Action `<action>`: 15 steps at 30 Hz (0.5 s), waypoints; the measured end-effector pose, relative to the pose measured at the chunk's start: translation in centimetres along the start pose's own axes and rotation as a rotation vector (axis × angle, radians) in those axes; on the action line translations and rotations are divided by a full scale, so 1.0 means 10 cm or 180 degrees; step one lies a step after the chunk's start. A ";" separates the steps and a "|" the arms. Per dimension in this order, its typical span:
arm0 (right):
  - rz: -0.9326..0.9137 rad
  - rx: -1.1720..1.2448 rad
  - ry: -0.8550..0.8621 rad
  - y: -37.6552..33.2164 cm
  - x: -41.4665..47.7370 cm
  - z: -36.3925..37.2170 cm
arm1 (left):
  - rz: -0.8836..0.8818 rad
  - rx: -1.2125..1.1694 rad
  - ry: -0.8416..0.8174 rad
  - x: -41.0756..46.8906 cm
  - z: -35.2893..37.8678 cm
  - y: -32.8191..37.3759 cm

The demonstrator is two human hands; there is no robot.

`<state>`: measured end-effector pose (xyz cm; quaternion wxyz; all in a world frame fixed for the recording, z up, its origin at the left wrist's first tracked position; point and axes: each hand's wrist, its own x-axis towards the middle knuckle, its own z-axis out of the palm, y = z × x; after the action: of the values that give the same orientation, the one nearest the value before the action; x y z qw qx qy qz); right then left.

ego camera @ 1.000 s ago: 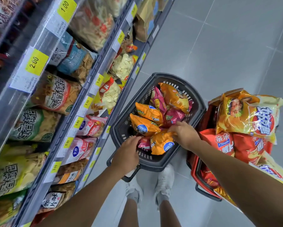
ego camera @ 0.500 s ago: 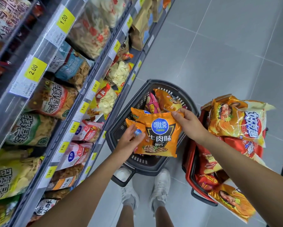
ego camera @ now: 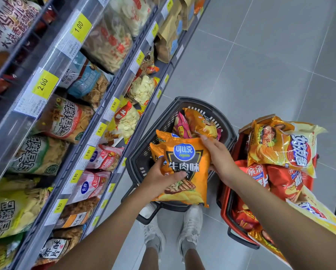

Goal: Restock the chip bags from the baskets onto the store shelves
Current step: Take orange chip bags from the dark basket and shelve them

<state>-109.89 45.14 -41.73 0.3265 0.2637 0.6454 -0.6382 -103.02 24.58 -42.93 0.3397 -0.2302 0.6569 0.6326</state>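
Presently, both hands were closed on one orange chip bag [ego camera: 190, 158], which was held upright, face toward the camera, above the near half of the black basket [ego camera: 200, 101].

Left hand [ego camera: 159, 180]: fingers curled round the bag's left edge, thumb pressed flat on the printed front. Whether this hand also gripped the second orange bag [ego camera: 155, 151] just behind could not be told.

Right hand [ego camera: 219, 154]: fingers wrapped over the bag's upper right edge, fingertips reaching the top corner; the thumb was hidden behind the bag.

The held bag was puffed and uncreased. Its front carried a blue round logo at the top, a dark shield panel with pale lettering, and a picture of grilled meat and chips along the bottom.

The black basket stood on the grey tiled floor [ego camera: 260, 65] and contained a pink bag [ego camera: 180, 125] and another orange bag [ego camera: 202, 121]. Just beside it, to the right, a red basket [ego camera: 224, 203] was heaped with red bags [ego camera: 280, 182] and a large yellow-orange bag [ego camera: 280, 145] on top. Store shelves [ego camera: 112, 90] with yellow price tags [ego camera: 43, 84] ran along the left, stocked with snack bags.
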 end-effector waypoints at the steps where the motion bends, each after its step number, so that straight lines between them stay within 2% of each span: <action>1: 0.0012 0.0052 -0.0046 0.05 -0.03 0.04 | -0.0047 -0.0180 0.0103 0.00 0.00 -0.02; 4: -0.0012 -0.0101 -0.0268 0.29 -0.13 0.17 | -0.0115 -0.0533 0.0376 0.00 -0.01 -0.03; 6: -0.0094 -0.0252 -0.0364 0.45 -0.21 0.29 | -0.0117 -0.0505 0.0346 0.00 -0.03 -0.05; 15: -0.0301 -0.0556 0.0433 0.80 -0.32 0.65 | -0.0570 -0.0671 0.0394 -0.03 -0.15 -0.23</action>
<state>-101.19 39.31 -44.34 0.2733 0.2462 0.7309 -0.5749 -101.38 22.89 -44.32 0.3275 -0.3608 0.5833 0.6498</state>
